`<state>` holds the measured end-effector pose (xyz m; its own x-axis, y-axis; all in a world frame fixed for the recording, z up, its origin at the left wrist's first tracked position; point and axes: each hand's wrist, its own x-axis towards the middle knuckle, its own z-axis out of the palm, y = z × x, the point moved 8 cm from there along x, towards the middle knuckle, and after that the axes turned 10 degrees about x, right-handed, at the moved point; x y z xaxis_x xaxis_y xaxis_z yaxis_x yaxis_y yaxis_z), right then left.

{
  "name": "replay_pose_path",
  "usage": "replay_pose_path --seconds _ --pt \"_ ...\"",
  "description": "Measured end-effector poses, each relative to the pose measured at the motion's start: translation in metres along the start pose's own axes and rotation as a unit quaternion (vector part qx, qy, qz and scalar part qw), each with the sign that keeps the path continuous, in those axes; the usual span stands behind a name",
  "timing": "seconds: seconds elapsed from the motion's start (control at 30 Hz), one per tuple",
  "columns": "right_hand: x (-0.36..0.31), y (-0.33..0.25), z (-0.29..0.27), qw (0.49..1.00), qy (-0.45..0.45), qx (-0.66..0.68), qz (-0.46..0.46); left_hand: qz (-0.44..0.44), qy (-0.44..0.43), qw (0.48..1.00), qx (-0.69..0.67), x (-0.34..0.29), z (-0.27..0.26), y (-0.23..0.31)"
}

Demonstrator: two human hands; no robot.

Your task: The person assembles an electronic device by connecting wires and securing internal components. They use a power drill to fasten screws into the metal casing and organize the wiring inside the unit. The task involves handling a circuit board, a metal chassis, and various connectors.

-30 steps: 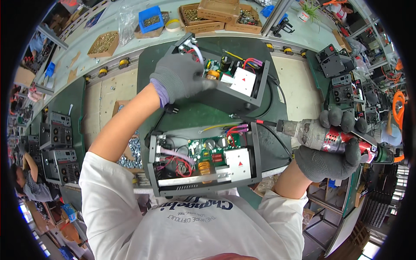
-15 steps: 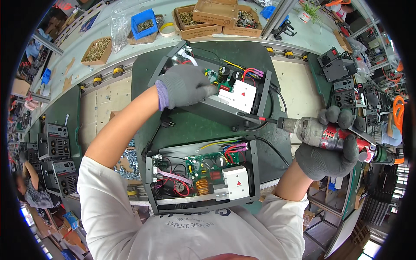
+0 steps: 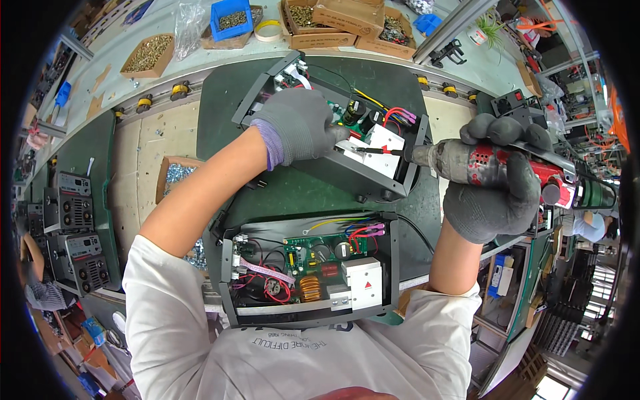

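Observation:
My left hand [image 3: 300, 132], in a grey glove, rests inside the far open black chassis [image 3: 373, 177] and presses on its green circuit board next to a white block [image 3: 383, 143]. My right hand [image 3: 497, 190], also gloved, grips a red and grey power screwdriver [image 3: 493, 165]. Its black bit points left and its tip meets the white block close to my left fingers. A second open chassis [image 3: 307, 273] with a circuit board, coil and coloured wires lies near my chest.
Both units sit on a green work mat [image 3: 293, 190]. Cardboard boxes of screws [image 3: 150, 55] and a blue bin [image 3: 233, 17] stand at the back. Finished black units [image 3: 70, 200] are stacked at the left. A box of screws [image 3: 175, 177] lies beside my left forearm.
The screwdriver has swung left and up, bringing its bit onto the white block in the far chassis. My left hand has stayed on that unit's board.

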<state>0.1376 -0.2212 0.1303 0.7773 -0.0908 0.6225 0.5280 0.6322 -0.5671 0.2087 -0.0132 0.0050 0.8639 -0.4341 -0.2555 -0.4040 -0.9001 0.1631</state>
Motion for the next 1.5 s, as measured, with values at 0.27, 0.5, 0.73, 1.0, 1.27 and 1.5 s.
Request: replay_pose_path --seconds 0.27,0.5,0.73,1.0,1.27,1.5 --pt "0.012 0.017 0.024 0.996 -0.047 -0.079 -0.003 0.016 0.03 0.999 -0.017 -0.001 0.001 -0.002" --pt "0.03 0.035 0.044 0.955 -0.043 -0.293 0.023 0.027 0.056 0.998 -0.018 -0.005 -0.005 -0.002" --pt "0.032 0.058 0.047 0.974 0.009 -0.205 0.092 0.032 0.068 0.997 -0.023 -0.008 -0.007 -0.004" --pt "0.035 0.066 0.053 0.963 -0.006 -0.251 0.097 0.03 0.048 0.997 -0.045 -0.008 -0.002 -0.006" --pt "0.039 0.072 0.06 0.951 -0.029 -0.293 0.092 0.028 0.033 0.998 -0.037 -0.011 -0.004 -0.007" --pt "0.044 0.075 0.059 0.961 -0.02 -0.252 0.115 -0.013 0.201 0.965 -0.168 -0.014 -0.014 -0.017"
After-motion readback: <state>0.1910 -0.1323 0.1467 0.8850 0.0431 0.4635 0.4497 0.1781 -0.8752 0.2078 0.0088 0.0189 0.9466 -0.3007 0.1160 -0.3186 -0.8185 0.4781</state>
